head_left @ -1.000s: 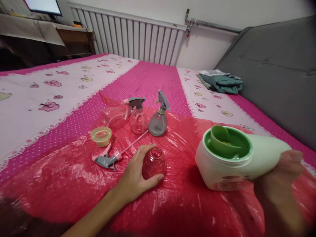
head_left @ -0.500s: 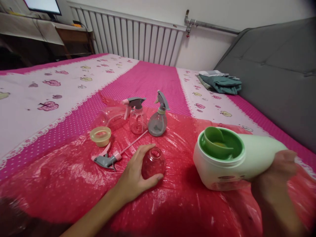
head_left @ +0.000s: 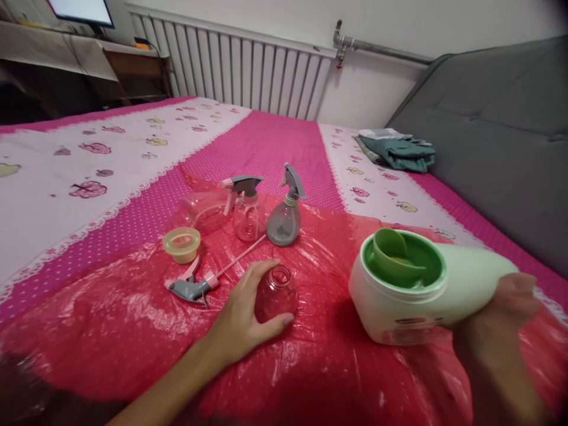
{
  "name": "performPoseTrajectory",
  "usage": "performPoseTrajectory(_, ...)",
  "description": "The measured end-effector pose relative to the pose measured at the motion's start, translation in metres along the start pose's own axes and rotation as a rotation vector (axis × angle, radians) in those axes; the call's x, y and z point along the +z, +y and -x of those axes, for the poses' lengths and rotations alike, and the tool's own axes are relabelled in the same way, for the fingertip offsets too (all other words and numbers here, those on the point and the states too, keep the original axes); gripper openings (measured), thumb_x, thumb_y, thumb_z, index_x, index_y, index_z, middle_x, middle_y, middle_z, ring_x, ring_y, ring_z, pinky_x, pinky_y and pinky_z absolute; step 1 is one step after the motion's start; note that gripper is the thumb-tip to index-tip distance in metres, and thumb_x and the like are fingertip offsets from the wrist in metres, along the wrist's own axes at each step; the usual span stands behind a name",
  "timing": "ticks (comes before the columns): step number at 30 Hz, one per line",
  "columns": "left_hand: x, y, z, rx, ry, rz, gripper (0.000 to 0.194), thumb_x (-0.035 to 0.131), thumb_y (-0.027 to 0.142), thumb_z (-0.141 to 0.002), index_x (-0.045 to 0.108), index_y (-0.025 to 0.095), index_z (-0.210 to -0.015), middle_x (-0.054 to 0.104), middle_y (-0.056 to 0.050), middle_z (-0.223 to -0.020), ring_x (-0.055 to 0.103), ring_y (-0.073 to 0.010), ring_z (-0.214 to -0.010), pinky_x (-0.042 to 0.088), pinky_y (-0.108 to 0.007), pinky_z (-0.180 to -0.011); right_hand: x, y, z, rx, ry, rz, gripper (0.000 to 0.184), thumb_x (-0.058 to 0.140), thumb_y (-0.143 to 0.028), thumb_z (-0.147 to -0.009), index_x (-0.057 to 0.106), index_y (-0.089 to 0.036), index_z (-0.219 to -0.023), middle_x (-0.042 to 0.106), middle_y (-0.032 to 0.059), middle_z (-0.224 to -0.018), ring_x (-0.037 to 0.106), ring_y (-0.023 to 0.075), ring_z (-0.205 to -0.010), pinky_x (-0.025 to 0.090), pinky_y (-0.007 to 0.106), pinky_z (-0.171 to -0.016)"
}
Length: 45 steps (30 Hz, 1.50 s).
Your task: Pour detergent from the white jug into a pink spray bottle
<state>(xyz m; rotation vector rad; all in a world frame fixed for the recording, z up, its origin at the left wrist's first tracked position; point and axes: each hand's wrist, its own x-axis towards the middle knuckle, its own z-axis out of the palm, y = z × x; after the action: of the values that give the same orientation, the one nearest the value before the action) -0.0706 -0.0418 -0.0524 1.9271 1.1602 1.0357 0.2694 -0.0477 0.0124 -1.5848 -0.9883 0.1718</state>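
Nearest, the left hand (head_left: pixel 242 325) half-curls round the open pink bottle (head_left: pixel 278 300), seemingly steadying it upright on the red plastic sheet (head_left: pixel 319 373); the right hand (head_left: pixel 499 310), blurred, clasps the tipped pale jug (head_left: pixel 394 310), apparently controlling its tilt. Sheet lies open between them; a loose spray head (head_left: pixel 190 290) edges the left, two spray bottles (head_left: pixel 284 225) the far side.

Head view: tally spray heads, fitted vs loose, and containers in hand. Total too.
Fitted spray heads: 2 (pink-trigger head, cream-collared head)
Loose spray head: 1
Containers in hand: 2 (small open bottle in left hand, pale green container in right hand)
Total: 5
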Motion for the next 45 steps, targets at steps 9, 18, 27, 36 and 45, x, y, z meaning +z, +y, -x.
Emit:
performPoseTrajectory(9, 0.0, 0.004, -0.002, 0.0, -0.012, 0.015, 0.071, 0.08, 0.045, -0.092, 0.048, 0.029, -0.154, 0.06, -0.013, -0.156, 0.058, -0.0392, -0.145, 0.046, -0.062, -0.124, 0.006, -0.024, 0.004, 0.025, 0.06, -0.108, 0.067, 0.07, -0.087, -0.067, 0.044, -0.025, -0.076, 0.055, 0.0033, -0.07, 0.041, 0.0152, -0.06, 0.035, 0.028, -0.049)
performPoseTrajectory(18, 0.001, 0.005, -0.004, -0.005, -0.025, 0.04, 0.072, 0.078, 0.044, -0.091, 0.047, 0.028, -0.154, 0.061, -0.015, -0.152, 0.06, -0.0392, -0.142, 0.046, -0.065, -0.123, 0.009, -0.03, -0.006, -0.002, 0.035, -0.13, 0.059, 0.067, -0.078, -0.069, 0.06, -0.02, -0.069, 0.054, 0.0043, -0.067, 0.042, 0.0158, -0.058, 0.036, 0.028, -0.046)
performPoseTrajectory(27, 0.001, 0.009, -0.004, -0.005, -0.011, 0.051, 0.069, 0.079, 0.039, -0.089, 0.051, 0.028, -0.151, 0.063, -0.014, -0.15, 0.063, -0.0379, -0.139, 0.05, -0.061, -0.12, -0.012, -0.021, -0.014, 0.215, -0.06, 0.019, 0.063, 0.06, -0.083, -0.07, 0.06, -0.021, -0.083, 0.063, 0.0071, -0.075, 0.061, 0.0272, -0.07, 0.053, 0.04, -0.058)
performPoseTrajectory(36, 0.001, 0.008, -0.005, 0.027, -0.013, 0.049, 0.067, 0.08, 0.038, -0.09, 0.053, 0.03, -0.151, 0.065, -0.012, -0.148, 0.064, -0.0372, -0.137, 0.052, -0.059, -0.118, -0.016, -0.034, -0.01, -0.068, -0.238, 0.264, 0.07, 0.055, -0.086, -0.077, 0.066, -0.018, -0.088, 0.071, 0.0127, -0.086, 0.067, 0.0355, -0.088, 0.053, 0.047, -0.079)
performPoseTrajectory(45, 0.0, 0.012, -0.007, 0.032, -0.031, 0.073, 0.066, 0.081, 0.039, -0.09, 0.052, 0.03, -0.15, 0.065, -0.012, -0.145, 0.065, -0.0371, -0.135, 0.051, -0.061, -0.118, -0.014, -0.05, -0.018, -0.286, -0.348, 0.522, 0.081, 0.04, -0.094, -0.077, 0.073, -0.021, -0.086, 0.074, 0.0171, -0.101, 0.067, 0.0437, -0.106, 0.05, 0.06, -0.103)
